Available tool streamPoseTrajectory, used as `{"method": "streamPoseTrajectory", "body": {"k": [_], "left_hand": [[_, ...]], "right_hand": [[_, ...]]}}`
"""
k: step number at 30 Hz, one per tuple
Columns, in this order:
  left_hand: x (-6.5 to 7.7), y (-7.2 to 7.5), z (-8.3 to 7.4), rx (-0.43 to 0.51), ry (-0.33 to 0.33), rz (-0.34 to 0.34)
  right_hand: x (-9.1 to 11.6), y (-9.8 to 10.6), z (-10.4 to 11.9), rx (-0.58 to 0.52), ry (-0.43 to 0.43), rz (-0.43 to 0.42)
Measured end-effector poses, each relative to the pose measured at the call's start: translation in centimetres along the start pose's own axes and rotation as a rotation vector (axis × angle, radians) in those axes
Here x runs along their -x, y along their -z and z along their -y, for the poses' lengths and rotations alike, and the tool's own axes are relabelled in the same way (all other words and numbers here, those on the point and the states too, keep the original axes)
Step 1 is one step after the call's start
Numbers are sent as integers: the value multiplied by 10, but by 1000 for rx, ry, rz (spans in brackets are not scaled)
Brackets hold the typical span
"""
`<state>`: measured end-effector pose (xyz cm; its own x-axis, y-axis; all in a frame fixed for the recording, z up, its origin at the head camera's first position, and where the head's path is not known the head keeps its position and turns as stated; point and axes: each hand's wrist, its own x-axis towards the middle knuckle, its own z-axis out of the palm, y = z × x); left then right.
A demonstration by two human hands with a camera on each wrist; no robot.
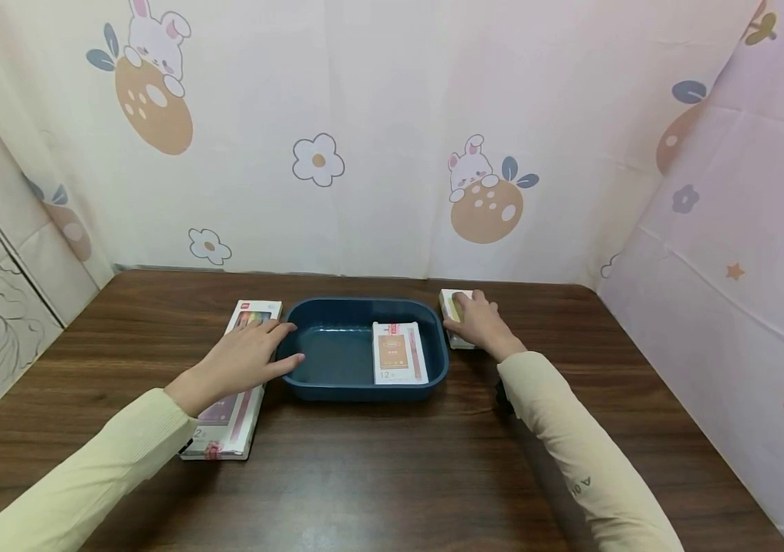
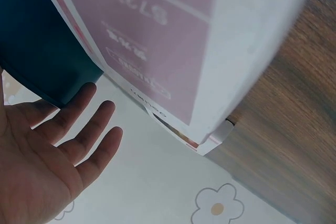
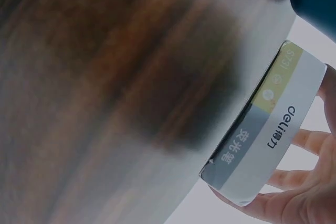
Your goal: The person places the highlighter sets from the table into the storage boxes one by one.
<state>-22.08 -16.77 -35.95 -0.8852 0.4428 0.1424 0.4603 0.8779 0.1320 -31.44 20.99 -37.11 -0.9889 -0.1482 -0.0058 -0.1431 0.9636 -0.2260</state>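
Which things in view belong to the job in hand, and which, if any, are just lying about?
Likely in the job:
yellow-labelled box, gripped by the right hand
blue tray, left hand at its left rim
orange-labelled box, inside the tray
purple-labelled box, left of the tray

Just surroundings:
wooden table
patterned curtain

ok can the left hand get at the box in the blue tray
Probably yes: the left hand is empty at the left end of the blue tray, which is uncovered, and only bare tray floor shows between that hand and the white box.
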Motion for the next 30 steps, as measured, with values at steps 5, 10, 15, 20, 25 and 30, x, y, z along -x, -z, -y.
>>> {"method": "streamPoseTrajectory", "body": {"k": [5,10,15,20,25,30], "left_hand": [[0,0,0,-5,-3,-10],[0,0,0,-2,-1,-5],[0,1,0,0,-2,1],[0,1,0,-4,-2,-1],[0,0,0,-7,-4,-7],[0,-1,1,-11,-4,-7]], "right_hand": [[4,7,1,-3,9,-33],[11,20,5,13,28,-57],[19,34,10,30,39,-70],[25,44,16,21,40,-79],[31,50,24,15,53,-83],[37,53,36,13,57,-71]]}}
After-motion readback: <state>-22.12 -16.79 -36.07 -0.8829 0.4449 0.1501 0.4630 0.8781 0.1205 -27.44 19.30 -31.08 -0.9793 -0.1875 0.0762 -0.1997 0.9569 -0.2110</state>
